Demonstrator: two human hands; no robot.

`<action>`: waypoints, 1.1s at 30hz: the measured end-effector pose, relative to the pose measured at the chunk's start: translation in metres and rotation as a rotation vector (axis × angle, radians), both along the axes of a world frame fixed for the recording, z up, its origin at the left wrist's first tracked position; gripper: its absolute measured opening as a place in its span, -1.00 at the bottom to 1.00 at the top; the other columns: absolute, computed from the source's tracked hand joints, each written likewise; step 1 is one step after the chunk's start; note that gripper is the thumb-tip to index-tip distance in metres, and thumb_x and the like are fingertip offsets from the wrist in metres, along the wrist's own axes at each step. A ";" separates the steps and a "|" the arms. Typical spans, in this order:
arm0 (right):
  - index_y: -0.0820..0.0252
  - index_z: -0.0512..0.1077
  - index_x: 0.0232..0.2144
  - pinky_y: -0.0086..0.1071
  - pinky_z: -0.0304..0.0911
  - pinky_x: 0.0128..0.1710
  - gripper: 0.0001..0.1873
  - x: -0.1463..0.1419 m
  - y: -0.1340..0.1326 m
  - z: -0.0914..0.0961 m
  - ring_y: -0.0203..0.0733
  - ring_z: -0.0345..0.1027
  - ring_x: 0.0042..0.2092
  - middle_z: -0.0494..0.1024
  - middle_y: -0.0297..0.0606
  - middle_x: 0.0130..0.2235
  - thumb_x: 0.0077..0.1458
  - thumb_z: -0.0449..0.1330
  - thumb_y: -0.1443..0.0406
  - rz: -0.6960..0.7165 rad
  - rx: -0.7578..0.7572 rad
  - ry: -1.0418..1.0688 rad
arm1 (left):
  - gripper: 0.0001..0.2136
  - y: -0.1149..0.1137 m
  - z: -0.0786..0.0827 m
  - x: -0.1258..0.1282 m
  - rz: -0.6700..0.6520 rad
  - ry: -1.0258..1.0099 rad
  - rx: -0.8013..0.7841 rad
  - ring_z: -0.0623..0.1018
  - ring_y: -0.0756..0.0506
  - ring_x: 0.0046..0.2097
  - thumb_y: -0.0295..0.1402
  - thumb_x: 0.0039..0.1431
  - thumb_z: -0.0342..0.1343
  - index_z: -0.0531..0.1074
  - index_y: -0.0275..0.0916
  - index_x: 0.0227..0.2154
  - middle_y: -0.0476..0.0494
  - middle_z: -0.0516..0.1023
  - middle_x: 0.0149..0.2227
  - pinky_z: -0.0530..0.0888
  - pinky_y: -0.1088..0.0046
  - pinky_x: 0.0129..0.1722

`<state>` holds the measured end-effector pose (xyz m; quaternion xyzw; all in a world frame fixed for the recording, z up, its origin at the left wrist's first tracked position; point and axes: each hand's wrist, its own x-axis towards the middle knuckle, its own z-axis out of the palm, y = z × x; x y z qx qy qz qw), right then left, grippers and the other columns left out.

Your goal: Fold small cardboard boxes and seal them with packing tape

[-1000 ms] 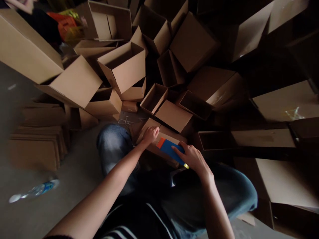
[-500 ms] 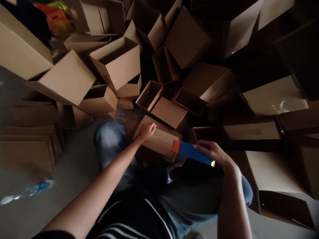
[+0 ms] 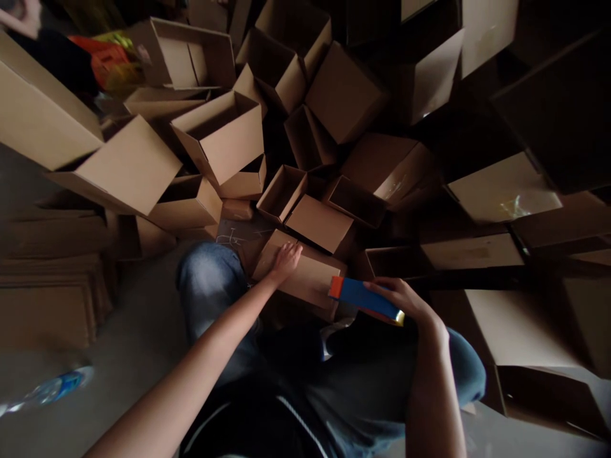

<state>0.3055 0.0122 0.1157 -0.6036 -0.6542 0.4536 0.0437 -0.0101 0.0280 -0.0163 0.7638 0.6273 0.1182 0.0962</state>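
Observation:
In the head view a small closed cardboard box (image 3: pixel 310 273) lies between my knees, tilted, its long face up. My left hand (image 3: pixel 287 259) presses on the box's upper left part, fingers bent together near its far edge. A long blue tool (image 3: pixel 365 298) with an orange end and a yellowish tip is in my right hand (image 3: pixel 401 296), which wraps round its right part. The tool's orange end is at the right end of the box; whether it touches there I cannot tell. My right fingertips are partly hidden behind the tool.
Many open cardboard boxes (image 3: pixel 233 137) are heaped ahead and to the right. Flat cardboard sheets (image 3: pixel 42 312) are stacked on the left, with a plastic bottle (image 3: pixel 57 387) on the floor nearby. Part of another person (image 3: pixel 23 19) shows at the upper left.
The view has tilted slightly, so the heap sits lower. My left hand stays on the box. The blue tool stays in my right hand at the box's right end, turned slightly.

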 end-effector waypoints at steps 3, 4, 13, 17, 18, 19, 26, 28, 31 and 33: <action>0.18 0.57 -0.48 -0.39 0.24 -0.43 -0.39 -0.002 0.000 0.000 -0.17 0.37 -0.41 0.52 -0.30 -0.51 -0.04 0.16 -0.23 -0.009 0.000 0.006 | -0.73 -0.001 0.000 0.000 0.006 -0.103 -0.044 0.53 -0.18 -0.02 -0.61 0.32 -0.13 0.43 -0.25 -0.12 -0.25 0.59 -0.13 0.38 0.28 0.04; 0.18 0.56 -0.49 -0.39 0.24 -0.43 -0.39 -0.002 0.000 0.001 -0.18 0.37 -0.41 0.52 -0.30 -0.51 -0.04 0.16 -0.23 -0.010 0.002 0.011 | -0.74 -0.001 0.000 -0.001 0.008 -0.142 -0.046 0.53 -0.16 -0.04 -0.60 0.33 -0.13 0.42 -0.24 -0.12 -0.22 0.59 -0.14 0.39 0.29 0.01; 0.19 0.60 -0.42 -0.36 0.25 -0.36 -0.38 -0.002 0.000 0.000 -0.13 0.40 -0.34 0.56 -0.29 -0.44 -0.01 0.15 -0.23 -0.001 0.011 -0.008 | -0.84 -0.004 0.002 0.004 0.048 -0.130 -0.019 0.53 -0.17 -0.03 -0.32 0.44 -0.06 0.39 -0.22 -0.20 -0.19 0.59 -0.15 0.34 0.25 0.06; 0.18 0.61 -0.41 -0.35 0.27 -0.34 -0.38 -0.003 0.002 -0.001 -0.13 0.40 -0.35 0.58 -0.27 -0.42 0.00 0.14 -0.23 0.014 0.022 -0.021 | -0.84 -0.004 0.001 0.014 0.000 -0.093 -0.014 0.52 -0.21 0.01 -0.37 0.44 -0.08 0.40 -0.21 -0.18 -0.25 0.57 -0.13 0.34 0.21 0.08; 0.18 0.62 -0.41 -0.34 0.27 -0.34 -0.38 -0.004 0.002 -0.002 -0.12 0.41 -0.35 0.59 -0.26 -0.42 0.00 0.14 -0.23 0.013 0.028 -0.029 | -0.83 -0.004 0.000 0.017 -0.015 -0.090 -0.017 0.52 -0.21 0.02 -0.42 0.42 -0.10 0.41 -0.22 -0.16 -0.27 0.57 -0.11 0.33 0.21 0.09; 0.18 0.62 -0.41 -0.33 0.28 -0.33 -0.38 -0.004 0.002 -0.002 -0.11 0.42 -0.34 0.60 -0.25 -0.41 -0.01 0.13 -0.23 0.011 0.034 -0.034 | -0.81 -0.004 0.000 0.019 -0.023 -0.089 -0.024 0.51 -0.21 0.03 -0.47 0.40 -0.11 0.41 -0.22 -0.14 -0.28 0.57 -0.09 0.33 0.21 0.10; 0.18 0.62 -0.40 -0.34 0.28 -0.35 -0.38 -0.005 0.003 0.002 -0.09 0.45 -0.32 0.61 -0.25 -0.42 0.01 0.14 -0.23 0.000 0.044 -0.031 | -0.80 -0.007 0.003 0.023 -0.029 -0.203 -0.065 0.53 -0.15 0.00 -0.47 0.39 -0.11 0.41 -0.20 -0.12 -0.16 0.59 -0.11 0.35 0.28 0.08; 0.19 0.62 -0.40 -0.36 0.27 -0.37 -0.37 -0.005 0.002 0.003 -0.11 0.44 -0.34 0.60 -0.26 -0.43 0.01 0.13 -0.23 -0.002 0.040 -0.028 | -0.84 -0.008 0.003 0.024 0.005 -0.215 -0.055 0.53 -0.15 -0.01 -0.38 0.42 -0.09 0.40 -0.20 -0.18 -0.15 0.59 -0.13 0.33 0.26 0.09; 0.19 0.63 -0.37 -0.38 0.27 -0.36 -0.36 -0.004 0.002 0.003 -0.12 0.44 -0.33 0.60 -0.26 -0.42 0.01 0.13 -0.23 -0.019 0.028 -0.034 | -0.84 -0.009 0.003 0.026 0.026 -0.182 -0.051 0.52 -0.18 0.00 -0.33 0.44 -0.07 0.40 -0.20 -0.20 -0.18 0.59 -0.13 0.32 0.23 0.11; 0.19 0.63 -0.36 -0.37 0.27 -0.36 -0.36 -0.004 0.002 0.003 -0.12 0.44 -0.33 0.60 -0.27 -0.42 0.01 0.13 -0.23 -0.020 0.017 -0.039 | -0.84 -0.009 0.001 0.029 0.011 -0.147 -0.039 0.51 -0.19 0.02 -0.33 0.44 -0.08 0.40 -0.21 -0.18 -0.22 0.58 -0.11 0.31 0.22 0.12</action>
